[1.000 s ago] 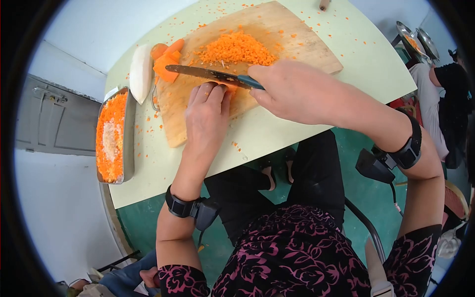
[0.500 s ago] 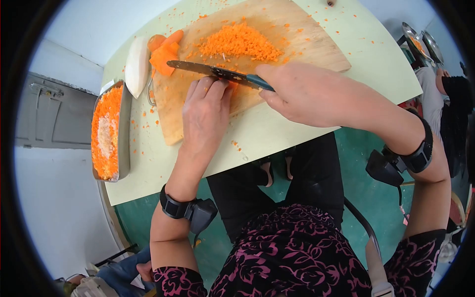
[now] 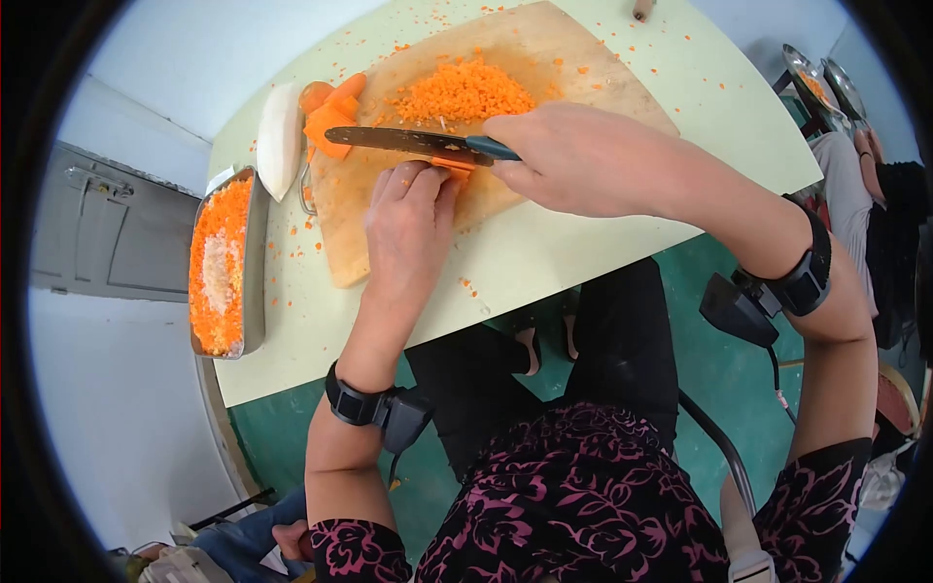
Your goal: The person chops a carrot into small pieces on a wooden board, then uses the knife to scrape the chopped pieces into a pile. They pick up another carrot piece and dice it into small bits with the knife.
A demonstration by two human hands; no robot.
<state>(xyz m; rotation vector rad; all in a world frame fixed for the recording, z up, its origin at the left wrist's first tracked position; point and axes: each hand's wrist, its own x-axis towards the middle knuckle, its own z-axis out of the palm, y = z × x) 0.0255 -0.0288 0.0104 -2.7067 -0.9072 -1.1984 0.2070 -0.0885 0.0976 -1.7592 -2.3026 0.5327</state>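
Wooden cutting board (image 3: pixel 505 58) lies on pale green tabletop (image 3: pixel 544 253), w/ a heap of diced carrot (image 3: pixel 465 92) near its far middle and loose orange bits scattered over board & tabletop. Right hand (image 3: pixel 573 160) is clenched round the teal handle of a kitchen knife (image 3: pixel 403 141); blade lies roughly level, pointing toward the person's left, edge down on a carrot piece (image 3: pixel 451 163). Left hand (image 3: pixel 408 228) rests palm-down on the board, fingertips curled and pressing that carrot piece just beside the blade. Bigger carrot chunks (image 3: pixel 328 112) sit at the board's left far corner, near the knife tip. White radish (image 3: pixel 279 139) lies on the tabletop just beside those chunks, off the board. Metal tray (image 3: pixel 255 262) at the tabletop's left edge holds diced carrot w/ some white shreds in the middle. Both wrists carry black strap-on devices. Another person sits at far right, partly out of view, next to 2 metal bowls (image 3: pixel 821 83).
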